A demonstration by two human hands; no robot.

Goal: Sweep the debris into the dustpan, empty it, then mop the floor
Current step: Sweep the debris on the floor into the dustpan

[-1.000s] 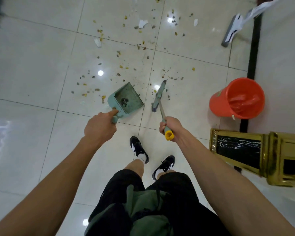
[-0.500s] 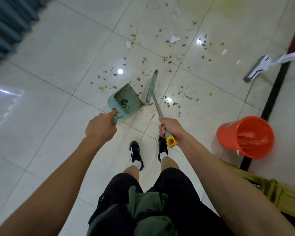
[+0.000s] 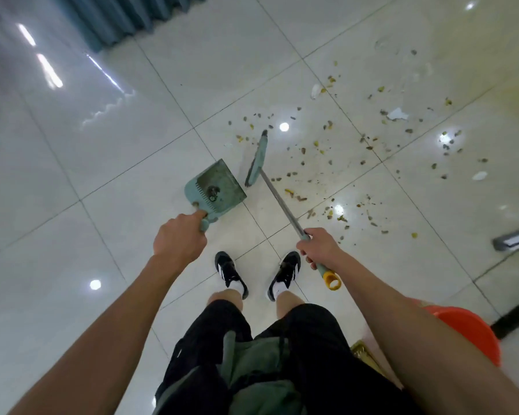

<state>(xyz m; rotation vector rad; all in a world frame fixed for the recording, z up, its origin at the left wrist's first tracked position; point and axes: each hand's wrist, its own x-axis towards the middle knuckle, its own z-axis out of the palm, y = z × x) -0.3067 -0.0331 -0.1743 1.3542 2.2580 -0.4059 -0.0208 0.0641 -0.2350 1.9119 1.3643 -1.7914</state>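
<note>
Just ahead of left hand (image 3: 179, 239) gripping dustpan (image 3: 216, 187), right hand (image 3: 319, 248) gripping broom (image 3: 256, 158).

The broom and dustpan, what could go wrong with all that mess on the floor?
The debris lies spread far to the right of the broom head, so one stroke toward the dustpan would likely miss much of it. The white paper scraps might skid away rather than roll in. The orange bucket sits close behind the right arm and could get bumped.

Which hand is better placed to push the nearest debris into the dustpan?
The right hand: it holds the broom, whose head sits between the dustpan and the debris. The left hand only steadies the dustpan.
</note>
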